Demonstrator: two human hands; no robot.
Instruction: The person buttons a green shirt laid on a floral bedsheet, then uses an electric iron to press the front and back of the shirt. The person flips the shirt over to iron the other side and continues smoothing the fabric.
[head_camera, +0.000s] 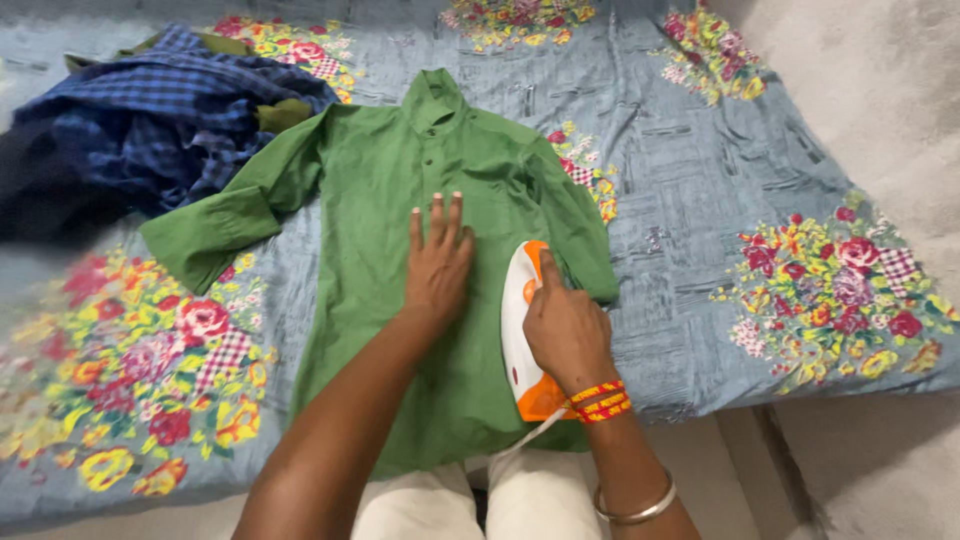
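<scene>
A green long-sleeved shirt (400, 190) lies spread flat, collar away from me, on a bed. My left hand (438, 260) rests palm down on the shirt's chest, fingers apart. My right hand (565, 325) grips the handle of a white and orange clothes iron (518, 320), which sits on the shirt's right side just right of my left hand. The iron's white cord trails back toward me. Red and yellow thread bands and a metal bangle circle my right wrist.
The bed carries a blue-grey sheet (690, 170) with bright floral patches. A heap of blue checked and dark clothes (150, 120) lies at the far left. A pale floor or wall (880, 80) is at the right. My white-clad knees show at the bottom.
</scene>
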